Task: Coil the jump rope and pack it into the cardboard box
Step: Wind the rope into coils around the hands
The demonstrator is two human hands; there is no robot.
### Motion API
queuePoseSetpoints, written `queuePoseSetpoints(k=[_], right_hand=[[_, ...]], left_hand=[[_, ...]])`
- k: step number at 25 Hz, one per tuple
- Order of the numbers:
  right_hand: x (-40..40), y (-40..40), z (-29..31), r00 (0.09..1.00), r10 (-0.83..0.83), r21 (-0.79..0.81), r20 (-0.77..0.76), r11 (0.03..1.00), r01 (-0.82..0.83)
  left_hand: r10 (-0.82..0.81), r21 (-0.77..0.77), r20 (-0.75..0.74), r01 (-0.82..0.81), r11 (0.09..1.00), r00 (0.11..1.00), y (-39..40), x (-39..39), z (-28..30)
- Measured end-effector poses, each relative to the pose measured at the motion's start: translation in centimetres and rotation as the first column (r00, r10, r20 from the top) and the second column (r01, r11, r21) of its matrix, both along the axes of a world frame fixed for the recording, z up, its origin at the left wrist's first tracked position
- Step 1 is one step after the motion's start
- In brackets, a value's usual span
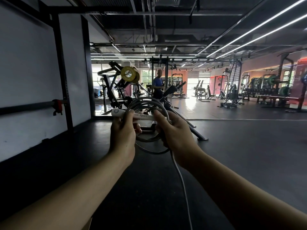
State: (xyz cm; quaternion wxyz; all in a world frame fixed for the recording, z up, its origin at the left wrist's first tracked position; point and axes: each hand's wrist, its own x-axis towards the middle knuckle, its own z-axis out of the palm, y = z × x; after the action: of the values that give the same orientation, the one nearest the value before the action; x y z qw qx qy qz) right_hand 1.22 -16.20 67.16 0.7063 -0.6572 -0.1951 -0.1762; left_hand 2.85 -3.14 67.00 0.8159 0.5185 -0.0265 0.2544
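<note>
I hold a white jump rope [146,103] at chest height, wound into several loops between my hands. My left hand [123,131] grips the loops together with a white handle [141,116] printed "Sport", which lies across the coil. My right hand [174,131] pinches the coil's right side. A loose white tail of the rope [181,181] hangs from under my right hand down to the bottom edge. A tan corner at the bottom edge [87,224] may be the cardboard box; most of it is hidden by my left forearm.
Dark rubber gym floor [232,146] spreads ahead. A white wall with a black rack and a bar [33,107] runs along the left. A weight machine with yellow plates [127,73] and a bench frame [191,128] stand just ahead. A person in a blue shirt [158,85] stands farther back.
</note>
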Motion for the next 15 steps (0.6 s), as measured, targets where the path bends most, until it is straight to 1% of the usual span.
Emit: queuePoseSetpoints(k=[2,4,5,6,7,8,9,10,11,12,13,14,15], right_hand=[[-0.2,-0.2,0.2,1.0,0.006,-0.025,0.02,1.0,-0.006],[-0.5,-0.7,0.5,0.999,0.003,-0.08,0.051,0.997,0.001],[-0.5,-1.2,0.6,0.998,-0.002,-0.126,0.066,0.992,0.01],[-0.7,-1.6,0.8,0.997,-0.007,-0.187,0.076,0.982,0.021],[-0.5,-2.1,1.0,0.996,-0.007,-0.262,0.084,0.965,0.029],[-0.5,-2.5,1.2,0.996,0.001,-0.345,0.086,0.938,0.029],[-0.3,-2.9,1.5,0.996,0.021,-0.427,0.091,0.904,0.02],[-0.4,-3.1,1.7,0.994,0.055,-0.505,0.093,0.863,-0.001],[-0.4,-3.0,2.0,0.991,0.1,-0.571,0.092,0.82,-0.03],[-0.5,-2.9,2.3,0.987,0.142,-0.62,0.076,0.782,-0.065],[-0.5,-2.8,2.7,0.983,0.176,-0.646,0.053,0.756,-0.101],[-0.7,-2.8,3.1,0.98,0.199,-0.656,0.024,0.743,-0.135],[-0.8,-3.0,3.5,0.978,0.209,-0.66,-0.001,0.734,-0.158]], left_hand=[[-0.061,0.048,-0.035,0.063,0.997,0.998,0.8,-0.1,-0.4],[-0.112,0.141,-0.085,0.124,0.982,0.99,1.9,0.2,-0.9],[-0.115,0.218,-0.101,0.134,0.967,0.988,2.8,0.4,-1.1],[-0.104,0.342,-0.093,0.13,0.931,0.99,3.8,0.4,-1.1],[-0.096,0.502,-0.054,0.11,0.858,0.994,4.8,0.3,-0.9],[-0.12,0.666,-0.003,0.092,0.741,0.993,5.5,-0.1,-0.3],[-0.177,0.806,0.024,0.085,0.586,0.984,5.9,-0.4,0.7],[-0.249,0.903,0.005,0.103,0.418,0.968,5.9,-0.7,2.0],[-0.311,0.955,-0.05,0.137,0.265,0.949,5.5,-0.9,3.3],[-0.352,0.971,-0.123,0.186,0.15,0.928,4.8,-0.9,4.5],[-0.377,0.963,-0.205,0.254,0.087,0.903,4.1,-0.9,5.4],[-0.391,0.939,-0.283,0.336,0.073,0.876,3.5,-0.9,6.1],[-0.402,0.905,-0.354,0.418,0.08,0.844,3.0,-0.8,6.3]])
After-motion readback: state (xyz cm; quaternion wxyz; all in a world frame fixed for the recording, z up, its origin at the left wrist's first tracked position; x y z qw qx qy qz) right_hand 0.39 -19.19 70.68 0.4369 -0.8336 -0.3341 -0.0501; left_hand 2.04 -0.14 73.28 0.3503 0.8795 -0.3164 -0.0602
